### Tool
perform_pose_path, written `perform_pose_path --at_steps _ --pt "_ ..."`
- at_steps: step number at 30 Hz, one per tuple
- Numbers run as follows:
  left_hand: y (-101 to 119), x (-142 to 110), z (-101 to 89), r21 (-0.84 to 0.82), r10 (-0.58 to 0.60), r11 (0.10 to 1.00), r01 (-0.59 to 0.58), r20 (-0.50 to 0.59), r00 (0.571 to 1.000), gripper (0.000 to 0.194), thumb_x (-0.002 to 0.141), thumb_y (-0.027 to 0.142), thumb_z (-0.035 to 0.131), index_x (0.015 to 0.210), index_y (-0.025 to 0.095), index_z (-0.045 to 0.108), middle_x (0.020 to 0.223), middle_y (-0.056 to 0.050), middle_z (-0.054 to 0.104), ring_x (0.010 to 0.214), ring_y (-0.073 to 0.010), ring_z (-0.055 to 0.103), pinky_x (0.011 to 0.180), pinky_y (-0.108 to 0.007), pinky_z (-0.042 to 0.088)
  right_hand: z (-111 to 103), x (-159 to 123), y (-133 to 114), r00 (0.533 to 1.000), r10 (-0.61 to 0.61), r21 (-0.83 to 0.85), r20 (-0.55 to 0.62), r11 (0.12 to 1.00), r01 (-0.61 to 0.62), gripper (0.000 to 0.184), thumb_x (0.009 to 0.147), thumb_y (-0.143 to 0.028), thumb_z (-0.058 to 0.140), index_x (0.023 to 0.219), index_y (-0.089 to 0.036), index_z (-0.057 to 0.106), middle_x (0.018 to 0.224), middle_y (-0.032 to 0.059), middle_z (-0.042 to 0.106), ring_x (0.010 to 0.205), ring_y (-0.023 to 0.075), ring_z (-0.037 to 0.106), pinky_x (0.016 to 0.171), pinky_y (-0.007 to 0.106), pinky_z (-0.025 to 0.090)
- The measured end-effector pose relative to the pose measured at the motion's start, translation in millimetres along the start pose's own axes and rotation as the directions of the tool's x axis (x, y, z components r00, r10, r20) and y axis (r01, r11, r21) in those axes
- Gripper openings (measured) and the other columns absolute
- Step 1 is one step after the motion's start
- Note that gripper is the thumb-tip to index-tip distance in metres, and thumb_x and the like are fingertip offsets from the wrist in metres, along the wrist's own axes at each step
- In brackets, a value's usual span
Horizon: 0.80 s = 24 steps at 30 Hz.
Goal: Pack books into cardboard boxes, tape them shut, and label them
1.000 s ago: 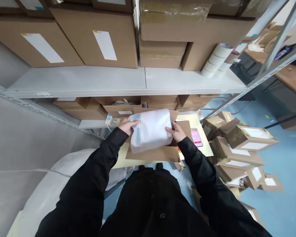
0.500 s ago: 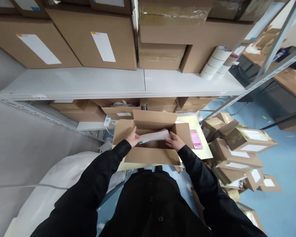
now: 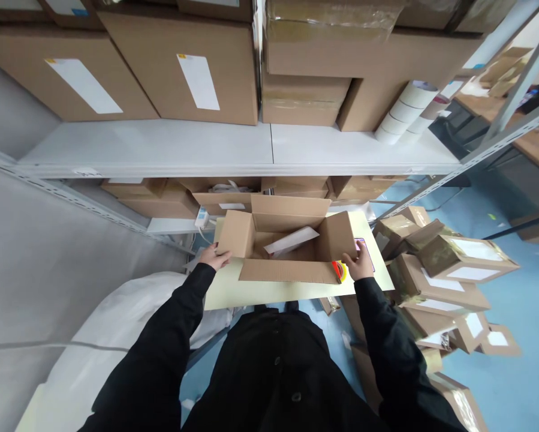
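An open cardboard box (image 3: 287,271) stands on a small pale yellow table (image 3: 251,294) in front of me. A white packet (image 3: 291,240) lies inside it, tilted. My left hand (image 3: 214,257) grips the bottom edge of the box's left flap. My right hand (image 3: 358,264) rests at the right flap, fingers curled on its edge. A red and yellow object (image 3: 339,270) sits just left of that hand. Part of a pink item (image 3: 367,252) shows behind the right hand.
A grey metal shelf (image 3: 233,150) carries large labelled cardboard boxes (image 3: 183,66) and white tape rolls (image 3: 402,111). More boxes sit under the shelf. A heap of small sealed boxes (image 3: 440,270) lies on the blue floor at right. A white sack (image 3: 111,324) lies at left.
The white packet went from held above the box to lying inside it. Both hands let go of it and moved outward to the left and right flaps.
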State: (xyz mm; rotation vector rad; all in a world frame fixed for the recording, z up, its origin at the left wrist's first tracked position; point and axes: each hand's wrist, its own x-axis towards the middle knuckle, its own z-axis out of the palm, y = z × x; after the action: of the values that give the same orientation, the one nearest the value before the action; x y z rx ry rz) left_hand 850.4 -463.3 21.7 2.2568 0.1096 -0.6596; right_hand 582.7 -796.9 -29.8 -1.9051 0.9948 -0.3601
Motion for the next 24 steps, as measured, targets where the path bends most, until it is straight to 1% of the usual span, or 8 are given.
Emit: perform_pose_path --at_steps 3,8,10,13,16,19,22,24 --pt "-2 -4 2.8 -0.046 0.077 0.996 -0.077 0.000 0.997 0.025 0.063 0.023 0.066 0.087 0.015 0.062 0.069 -0.002 0.068 0.055 -0.0128 0.063 0.061 -0.027 0.055 4 -4 -10 0.997 0.050 0.018 0.061 0.999 -0.051 0.040 0.071 -0.035 0.053 0.106 -0.015 0.058 0.082 0.0075 0.067 0.066 0.0216 0.066 0.064 0.036 0.053" --pt "-15 -27 0.0 0.061 0.315 0.948 -0.313 -0.019 0.949 0.014 0.061 0.030 0.062 0.070 0.019 0.059 0.057 0.001 0.062 0.052 -0.0151 0.060 0.055 -0.026 0.051 7 -12 -24 0.988 -0.018 -0.076 0.154 0.997 0.030 0.028 0.069 -0.034 0.057 0.093 -0.019 0.062 0.072 0.0022 0.065 0.060 0.0180 0.062 0.062 0.033 0.052" --pt "-21 -35 -0.7 0.109 0.402 0.911 -0.398 -0.019 0.915 0.017 0.063 0.033 0.060 0.073 0.020 0.060 0.066 -0.001 0.066 0.059 -0.0163 0.063 0.061 -0.027 0.053 10 -13 -24 0.976 -0.080 -0.074 0.202 0.993 0.097 0.028 0.069 -0.033 0.060 0.092 -0.019 0.062 0.077 0.0038 0.066 0.067 0.0192 0.064 0.067 0.035 0.054" --pt "-22 -43 -2.0 0.215 0.538 0.821 -0.530 0.022 0.843 0.029 0.065 0.039 0.062 0.086 0.019 0.065 0.091 -0.008 0.069 0.084 -0.0210 0.067 0.080 -0.031 0.054 15 -14 -25 0.947 -0.204 -0.052 0.247 0.973 0.223 0.037 0.068 -0.034 0.063 0.102 -0.018 0.062 0.106 0.0110 0.065 0.093 0.0244 0.064 0.079 0.041 0.054" --pt "-20 -43 -6.6 0.215 0.614 0.731 -0.648 0.209 0.761 0.047 0.069 0.045 0.059 0.108 0.018 0.065 0.123 -0.012 0.061 0.117 -0.0249 0.056 0.102 -0.035 0.043 15 -12 -26 0.874 -0.330 -0.039 0.357 0.930 0.366 0.049 0.072 -0.036 0.065 0.117 -0.017 0.058 0.132 0.0149 0.053 0.121 0.0288 0.052 0.097 0.048 0.046" --pt "-21 -38 -14.1 0.168 0.619 0.667 -0.726 0.418 0.666 0.058 0.073 0.052 0.054 0.118 0.016 0.063 0.138 -0.013 0.049 0.133 -0.0278 0.039 0.112 -0.040 0.029 10 -5 -21 0.776 -0.385 -0.030 0.499 0.887 0.460 0.046 0.081 -0.029 0.054 0.126 -0.016 0.055 0.142 0.0147 0.044 0.131 0.0273 0.042 0.108 0.049 0.035" --pt "-23 -35 -20.0 0.245 0.586 0.556 -0.794 0.562 0.584 0.081 0.060 0.065 0.063 0.124 0.016 0.059 0.143 -0.016 0.043 0.138 -0.0345 0.028 0.112 -0.045 0.026 6 5 -12 0.678 -0.393 -0.034 0.621 0.851 0.524 0.055 0.079 -0.010 0.041 0.133 -0.015 0.050 0.147 0.0129 0.038 0.137 0.0238 0.034 0.112 0.047 0.029" --pt "-23 -36 -21.1 0.348 0.518 0.460 -0.817 0.642 0.565 0.103 0.046 0.069 0.070 0.133 0.016 0.050 0.147 -0.017 0.036 0.139 -0.0381 0.023 0.110 -0.050 0.027 5 10 -8 0.612 -0.384 -0.062 0.691 0.812 0.581 0.065 0.073 -0.002 0.038 0.136 -0.016 0.047 0.149 0.0110 0.034 0.139 0.0223 0.029 0.113 0.045 0.027"
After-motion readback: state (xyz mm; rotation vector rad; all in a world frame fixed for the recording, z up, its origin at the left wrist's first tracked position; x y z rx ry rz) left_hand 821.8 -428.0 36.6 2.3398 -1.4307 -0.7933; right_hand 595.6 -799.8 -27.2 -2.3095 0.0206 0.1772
